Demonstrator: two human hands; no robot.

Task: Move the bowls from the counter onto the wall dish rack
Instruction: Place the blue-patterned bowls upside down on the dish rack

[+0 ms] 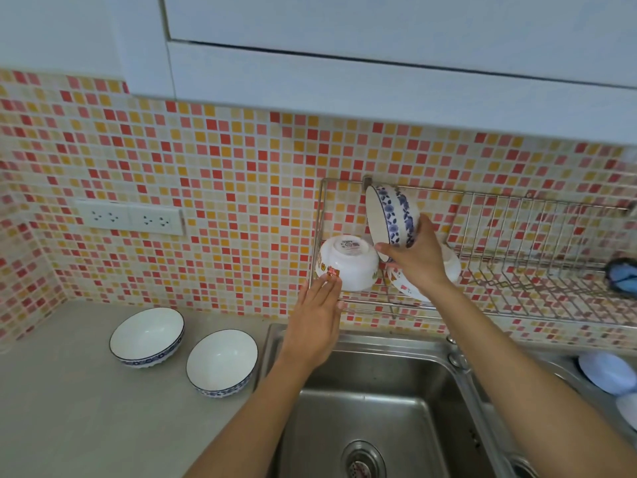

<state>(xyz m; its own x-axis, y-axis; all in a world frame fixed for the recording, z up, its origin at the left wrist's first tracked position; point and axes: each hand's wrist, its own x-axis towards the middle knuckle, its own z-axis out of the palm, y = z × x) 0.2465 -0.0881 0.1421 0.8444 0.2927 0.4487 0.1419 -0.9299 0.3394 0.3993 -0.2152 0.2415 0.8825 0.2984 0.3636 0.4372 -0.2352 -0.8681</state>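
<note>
Two bowls (148, 336) on table (69, 408) at eight o'clock — right hand (418, 258) fingers grasping blue-patterned bowl (391, 215) at rack (517, 236); left hand (315, 320) released.

Two bowls (148, 338) upright on counter (69, 408); three in rack (517, 236).

I see a steel sink (379, 405) below me with a round drain (362, 460) at its bottom. On the red, orange and cream mosaic tile wall (224, 174) sits a white double power socket (129, 217). White cabinets (379, 46) hang overhead.
</note>
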